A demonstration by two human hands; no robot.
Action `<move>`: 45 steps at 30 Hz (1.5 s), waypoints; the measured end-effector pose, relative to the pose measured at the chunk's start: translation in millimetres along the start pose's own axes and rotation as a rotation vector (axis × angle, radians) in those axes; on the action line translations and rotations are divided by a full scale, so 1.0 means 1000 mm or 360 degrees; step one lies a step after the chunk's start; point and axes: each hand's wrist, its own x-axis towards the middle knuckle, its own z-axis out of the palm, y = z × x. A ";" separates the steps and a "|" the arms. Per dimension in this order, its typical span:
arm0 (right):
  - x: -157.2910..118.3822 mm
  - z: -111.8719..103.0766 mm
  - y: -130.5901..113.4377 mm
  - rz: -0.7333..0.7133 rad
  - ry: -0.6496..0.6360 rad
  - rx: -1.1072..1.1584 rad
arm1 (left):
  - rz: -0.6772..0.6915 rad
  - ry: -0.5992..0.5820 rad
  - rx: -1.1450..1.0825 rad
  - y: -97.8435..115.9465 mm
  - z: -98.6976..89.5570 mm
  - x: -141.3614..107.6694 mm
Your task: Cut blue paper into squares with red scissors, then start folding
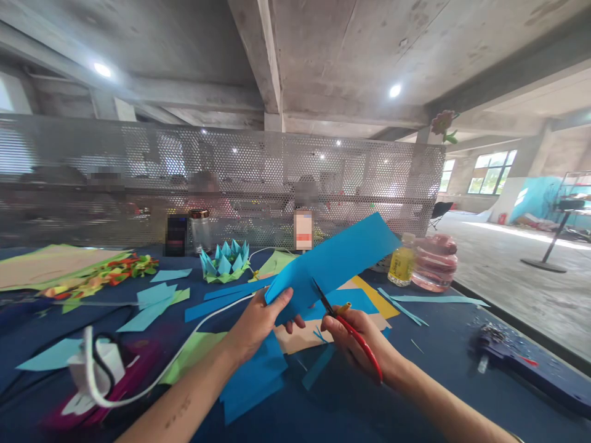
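Note:
My left hand (265,317) grips a wide strip of blue paper (341,255) by its near left end, thumb on top. The strip slants up to the right above the table. My right hand (353,335) is closed around red-handled scissors (362,347), whose dark blades point up and left at the strip's lower edge. Whether the blades have bitten into the paper, I cannot tell. Beneath my hands lie blue sheets (252,375), a tan sheet (295,338) and a yellow sheet (376,298).
A folded blue-green paper crown (225,261) stands at the back. A yellow bottle (401,261) and a pink jug (434,264) are at the back right. Left are a purple power strip (111,387) and white cable. A dark glue gun (521,363) lies right. People sit behind a perforated screen (258,178).

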 end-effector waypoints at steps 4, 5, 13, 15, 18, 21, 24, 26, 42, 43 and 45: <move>0.003 0.000 0.004 -0.0030 0.0042 -0.0007 | -0.0024 0.0005 -0.0007 0.004 0.002 -0.002; 0.003 0.000 0.004 -0.0026 0.0047 -0.0011 | -0.0018 0.0002 -0.0005 0.004 0.001 -0.002; 0.003 0.000 0.002 0.0040 0.0036 -0.0086 | 0.0005 -0.0017 0.0067 0.001 0.000 -0.001; 0.001 0.000 0.001 0.0001 0.0052 -0.0088 | -0.0008 -0.0010 0.0045 0.002 0.000 -0.001; -0.001 0.001 -0.001 -0.0078 0.0063 -0.0112 | -0.0029 0.0011 0.0041 0.003 0.002 -0.002; -0.002 0.001 -0.001 -0.0157 0.0067 -0.0158 | -0.0046 0.0038 0.0032 0.003 0.003 -0.003; -0.002 0.001 -0.001 -0.0179 0.0066 -0.0202 | -0.0069 0.0044 0.0005 0.005 0.005 -0.004; -0.002 0.000 -0.003 -0.0188 0.0052 -0.0220 | -0.0070 0.0025 -0.0019 0.006 0.007 -0.005; 0.000 -0.001 -0.001 -0.0197 0.0086 -0.0086 | -0.0068 -0.0102 0.0023 -0.001 0.013 -0.007; 0.000 -0.001 0.001 -0.0196 0.0086 -0.0083 | -0.0077 -0.0100 0.0021 0.000 0.013 -0.007; 0.001 -0.001 0.002 -0.0182 0.0092 -0.0062 | -0.0102 -0.0092 0.0013 0.001 0.013 -0.009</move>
